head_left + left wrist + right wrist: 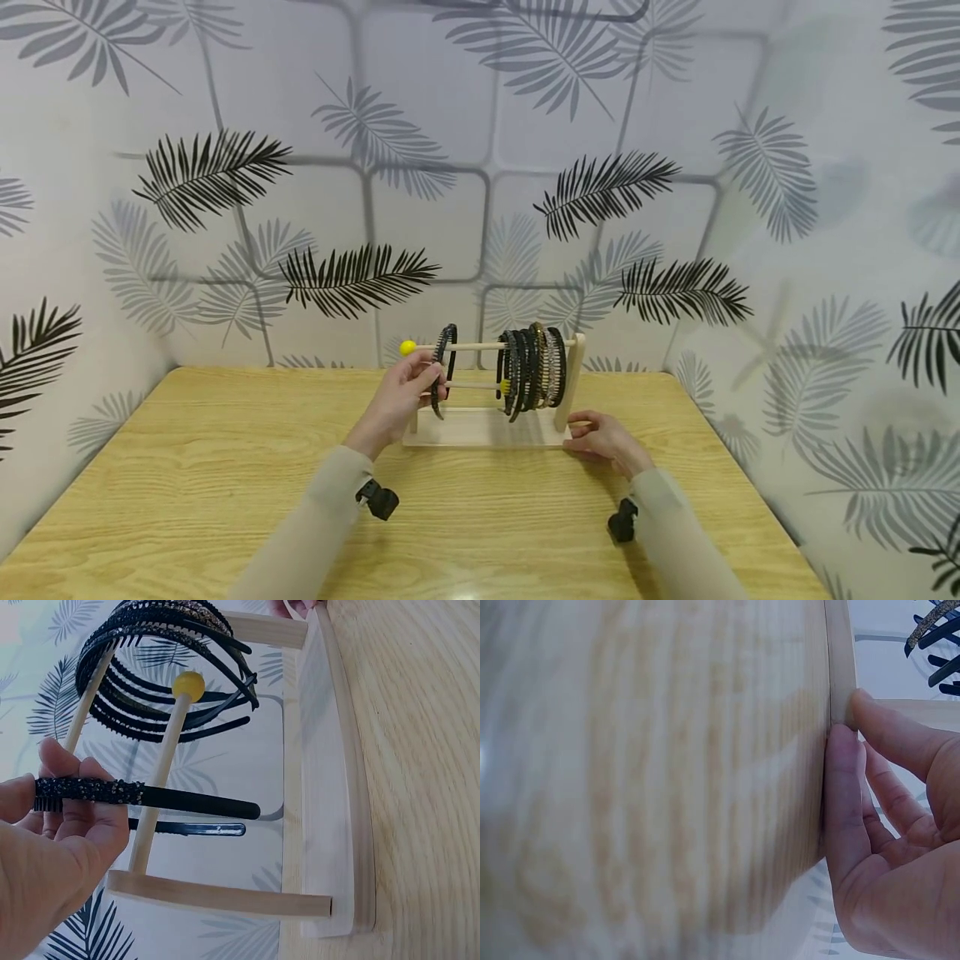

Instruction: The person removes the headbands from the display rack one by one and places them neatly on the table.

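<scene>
Between its thumb and fingers my left hand (396, 398) pinches a black headband (201, 801) with a glittery beaded top and comb teeth. This headband hangs around the rods near the left end of a pale wooden headband rack (480, 429). More headbands (534, 367), black, brown and light ones, hang bunched at the rack's right end. My right hand (604, 440) grips the right end of the rack's base, its thumb and index fingertips at the base corner in the right wrist view.
A yellow ball (407, 347) caps the upper rod's left end, and another yellow ball (188, 686) caps the lower rod. The rack stands near the back edge of the wood-grain table (480, 517). Behind is a leaf-patterned backdrop (420, 225).
</scene>
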Motion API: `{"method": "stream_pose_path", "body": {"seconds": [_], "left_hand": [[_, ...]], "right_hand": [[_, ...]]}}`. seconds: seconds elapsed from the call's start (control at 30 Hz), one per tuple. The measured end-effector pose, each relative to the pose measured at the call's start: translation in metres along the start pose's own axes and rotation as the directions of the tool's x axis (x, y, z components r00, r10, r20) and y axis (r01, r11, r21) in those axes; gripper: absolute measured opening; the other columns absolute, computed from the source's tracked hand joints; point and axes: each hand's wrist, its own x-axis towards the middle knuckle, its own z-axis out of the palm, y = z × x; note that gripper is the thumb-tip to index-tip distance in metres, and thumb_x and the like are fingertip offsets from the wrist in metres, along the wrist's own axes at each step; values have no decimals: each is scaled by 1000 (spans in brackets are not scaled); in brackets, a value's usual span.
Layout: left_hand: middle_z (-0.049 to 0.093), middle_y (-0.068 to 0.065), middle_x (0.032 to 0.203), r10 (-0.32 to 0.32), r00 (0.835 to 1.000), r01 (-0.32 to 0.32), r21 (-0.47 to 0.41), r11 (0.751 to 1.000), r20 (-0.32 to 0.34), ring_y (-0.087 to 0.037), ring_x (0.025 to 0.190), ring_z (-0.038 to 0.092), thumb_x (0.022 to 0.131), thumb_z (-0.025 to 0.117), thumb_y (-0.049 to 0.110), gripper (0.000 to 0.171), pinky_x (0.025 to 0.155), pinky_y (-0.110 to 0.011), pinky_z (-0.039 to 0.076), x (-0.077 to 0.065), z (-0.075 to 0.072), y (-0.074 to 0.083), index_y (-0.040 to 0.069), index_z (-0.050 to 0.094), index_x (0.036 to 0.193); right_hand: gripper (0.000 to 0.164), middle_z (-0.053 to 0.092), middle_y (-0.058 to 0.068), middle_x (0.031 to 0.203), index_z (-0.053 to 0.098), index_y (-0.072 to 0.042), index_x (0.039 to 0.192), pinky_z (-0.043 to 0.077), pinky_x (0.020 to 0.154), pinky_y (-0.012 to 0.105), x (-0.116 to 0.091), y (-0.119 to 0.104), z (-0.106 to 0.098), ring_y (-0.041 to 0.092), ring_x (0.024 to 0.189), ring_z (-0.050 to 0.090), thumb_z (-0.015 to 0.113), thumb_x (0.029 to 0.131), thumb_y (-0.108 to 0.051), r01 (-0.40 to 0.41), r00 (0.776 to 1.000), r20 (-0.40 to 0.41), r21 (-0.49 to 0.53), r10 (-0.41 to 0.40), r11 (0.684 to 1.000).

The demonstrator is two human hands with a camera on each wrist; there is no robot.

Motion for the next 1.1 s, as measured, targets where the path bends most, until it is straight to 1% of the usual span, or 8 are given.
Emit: {"method": "stream_pose_path", "body": {"seconds": [0.17,0.27,0.37,0.43,0.6,0.77,0.93,1.1], "left_hand": [[60,-4,94,4,1000,-3,24,1000,-28,-18,82,63,105,47,17,24,75,-30,55,-5,-7,-1,5,53,124],[61,-3,94,18,999,-16,48,999,-31,-19,84,64,105,47,17,25,75,-30,54,-8,-11,-1,4,54,126],[62,-5,93,35,999,-33,73,997,-29,-19,82,64,105,48,18,24,74,-31,51,-10,-16,0,5,54,124],[61,-8,94,49,998,-46,78,996,-27,-18,80,62,105,48,19,23,73,-31,51,-11,-20,0,5,55,122],[60,-14,95,70,997,-68,59,996,-30,-16,76,58,105,48,18,19,75,-34,54,-12,-27,-1,4,55,115],[61,-15,95,86,996,-83,57,995,-37,-17,75,59,104,48,19,18,75,-37,53,-14,-30,-1,5,57,111],[62,-10,91,109,993,-108,50,993,-35,-19,76,61,104,49,18,16,74,-37,54,-16,-33,0,5,58,106],[63,-1,87,128,991,-127,53,991,-23,-16,76,61,104,49,16,17,79,-39,56,-18,-35,0,2,58,107]], "right_hand": [[51,58,7,95,52,3,130,58,73,26,0,0,1,12,79,58,73,85,2,-12,1000,-7,-4,12,1000],[51,58,7,95,51,3,131,58,73,25,0,0,1,12,79,58,73,85,2,-15,1000,-2,-3,15,1000],[51,58,6,94,51,3,131,57,71,24,1,-1,1,11,77,59,73,85,3,-11,1000,0,13,11,1000],[51,57,5,92,51,4,131,58,70,24,2,-1,1,10,75,59,72,84,4,-4,1000,2,22,3,1000],[53,57,4,91,50,4,132,58,70,24,3,0,0,9,74,60,72,84,5,-12,1000,1,30,12,999],[53,57,4,91,51,4,131,58,68,25,3,1,0,10,73,59,73,84,5,-14,1000,-6,26,14,1000],[53,58,4,91,50,5,132,58,68,25,2,0,1,10,73,60,72,84,5,-6,1000,0,25,6,1000],[53,57,7,96,50,4,134,58,73,27,1,0,0,11,78,59,72,85,2,-11,1000,5,0,11,1000]]}}
